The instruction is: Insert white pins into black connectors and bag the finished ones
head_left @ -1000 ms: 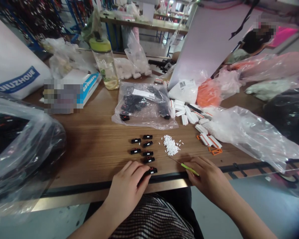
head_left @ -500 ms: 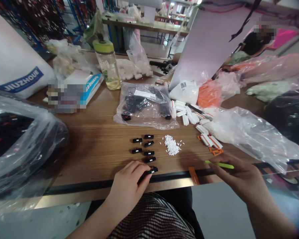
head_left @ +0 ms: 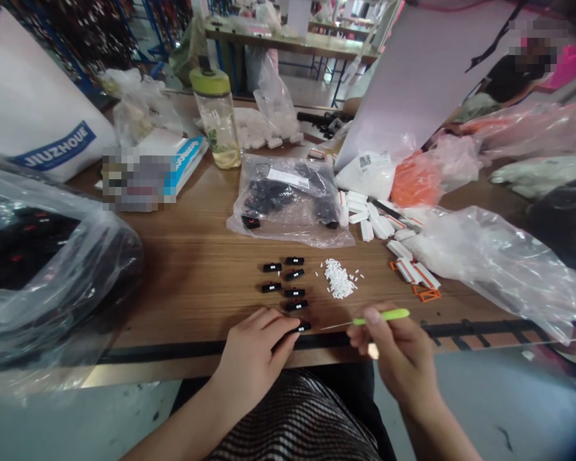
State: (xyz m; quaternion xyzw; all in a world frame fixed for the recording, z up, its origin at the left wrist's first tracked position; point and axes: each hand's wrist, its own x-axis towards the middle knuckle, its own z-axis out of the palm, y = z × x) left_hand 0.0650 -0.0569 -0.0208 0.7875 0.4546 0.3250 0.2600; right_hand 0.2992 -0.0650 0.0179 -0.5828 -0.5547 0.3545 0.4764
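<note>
Near the table's front edge, my left hand (head_left: 264, 339) is closed on a small black connector housing (head_left: 304, 326), which shows two white dots on its face. My right hand (head_left: 398, 346) grips a thin pick with a lime-green handle (head_left: 381, 317). The pick's fine metal tip points left, a little short of the held housing. Behind my left hand, several more black connector housings (head_left: 295, 292) lie in two loose columns, also with white dots. A heap of tiny white plugs (head_left: 340, 279) lies to their right.
A clear bag of black parts (head_left: 288, 198) lies behind the housings. White and orange pieces (head_left: 408, 269) and a plastic bag (head_left: 489, 256) are on the right. A large bag (head_left: 100, 269) bulges at left; a bottle (head_left: 218, 121) stands farther back.
My right hand has moved left with the pick, bringing its tip close to the held housing. My left hand keeps its hold. The whole view has shifted slightly.
</note>
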